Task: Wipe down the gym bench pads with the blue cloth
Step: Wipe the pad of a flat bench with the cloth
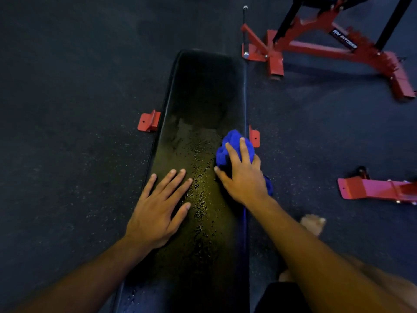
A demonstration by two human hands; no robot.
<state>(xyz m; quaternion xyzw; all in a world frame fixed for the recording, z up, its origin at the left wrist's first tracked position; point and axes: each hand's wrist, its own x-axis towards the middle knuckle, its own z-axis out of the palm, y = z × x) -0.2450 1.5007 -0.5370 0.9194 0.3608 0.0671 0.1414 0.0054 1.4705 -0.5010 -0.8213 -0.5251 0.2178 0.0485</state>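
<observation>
Fingers: right hand (242, 175) curls over and grips the bunched blue cloth (234, 146); left hand (158, 206) lies flat, fingers straight and spread.
Blue cloth: at centre right of the frame, pressed on the right edge of the bench pad (198, 105).
Bench pad: black, long, running up the middle, beaded with droplets between the hands.
Bench feet: red brackets (149, 120) either side.
Upper right: red bench frame (327, 48) on dark floor (67, 86).
</observation>
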